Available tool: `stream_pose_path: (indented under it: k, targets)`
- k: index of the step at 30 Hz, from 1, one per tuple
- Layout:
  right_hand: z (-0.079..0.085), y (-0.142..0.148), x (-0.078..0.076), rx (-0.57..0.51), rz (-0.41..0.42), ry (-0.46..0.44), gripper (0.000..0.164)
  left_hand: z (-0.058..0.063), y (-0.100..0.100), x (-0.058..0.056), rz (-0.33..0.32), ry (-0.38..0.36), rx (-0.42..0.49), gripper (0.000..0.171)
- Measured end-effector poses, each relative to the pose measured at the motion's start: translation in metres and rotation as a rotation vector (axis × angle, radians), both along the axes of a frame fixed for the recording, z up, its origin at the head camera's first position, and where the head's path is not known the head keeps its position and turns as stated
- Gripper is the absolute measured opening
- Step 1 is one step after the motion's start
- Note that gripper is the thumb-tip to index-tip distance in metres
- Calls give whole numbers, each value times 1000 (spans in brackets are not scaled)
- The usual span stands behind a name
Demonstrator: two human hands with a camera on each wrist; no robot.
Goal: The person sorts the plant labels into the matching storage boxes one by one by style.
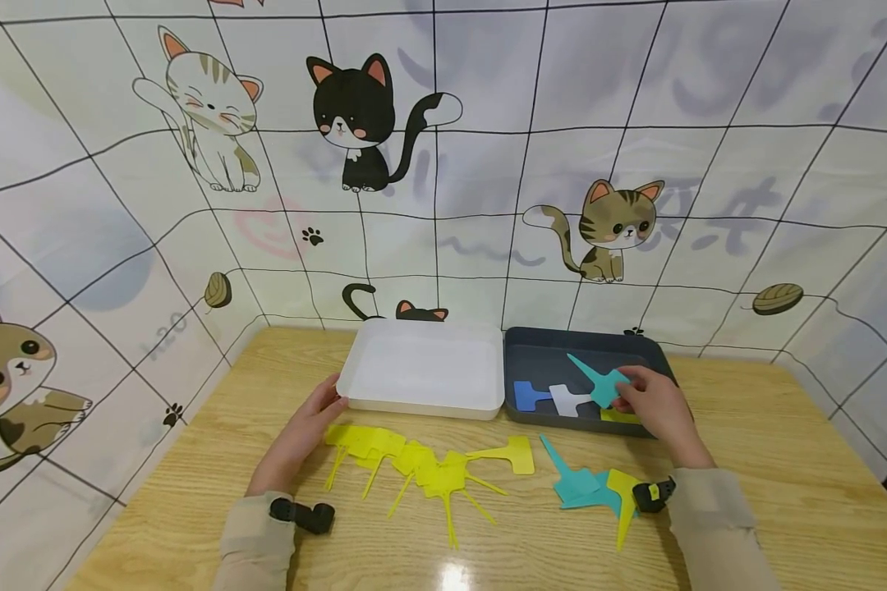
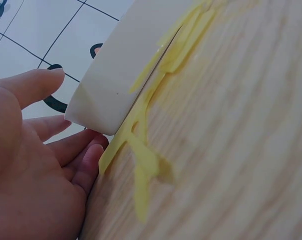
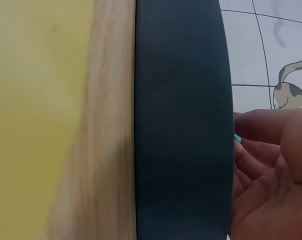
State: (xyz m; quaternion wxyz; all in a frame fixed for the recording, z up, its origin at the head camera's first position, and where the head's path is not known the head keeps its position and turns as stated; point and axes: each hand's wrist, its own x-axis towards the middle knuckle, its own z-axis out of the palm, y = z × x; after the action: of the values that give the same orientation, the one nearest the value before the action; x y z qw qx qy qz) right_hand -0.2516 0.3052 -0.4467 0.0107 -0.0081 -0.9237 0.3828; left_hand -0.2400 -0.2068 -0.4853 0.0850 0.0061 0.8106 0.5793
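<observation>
My right hand pinches a teal T-shaped plant label over the dark tray. In the right wrist view the tray's side wall hides most of that label. Inside the dark tray lie a blue label, a white label and a yellow label. At the near left corner of the white tray, my left hand rests with loosely bent fingers against its side. The left wrist view has the thumb apart from the tray wall.
Several yellow labels lie overlapping in front of the white tray. Teal labels and one yellow label lie near my right wrist. Both trays stand side by side on a wooden table before a cat-patterned backdrop.
</observation>
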Motion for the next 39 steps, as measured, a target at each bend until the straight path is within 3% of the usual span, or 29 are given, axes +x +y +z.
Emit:
stream_pose_path:
  k: [8, 20, 29, 39]
  targets:
    - [-2, -3, -1, 62, -5, -28, 41, -3, -1, -2, 35, -12, -34, 69]
    - [-3, -5, -2, 119, 36, -13, 42, -3, -2, -3, 24, -10, -28, 71]
    - [-1, -5, -1, 90, 51, -97, 51, -4, 0, -5, 40, -17, -58, 69]
    - [-1, -6, 2, 90, 85, -77, 54, -4, 6, -6, 90, -40, -58, 63]
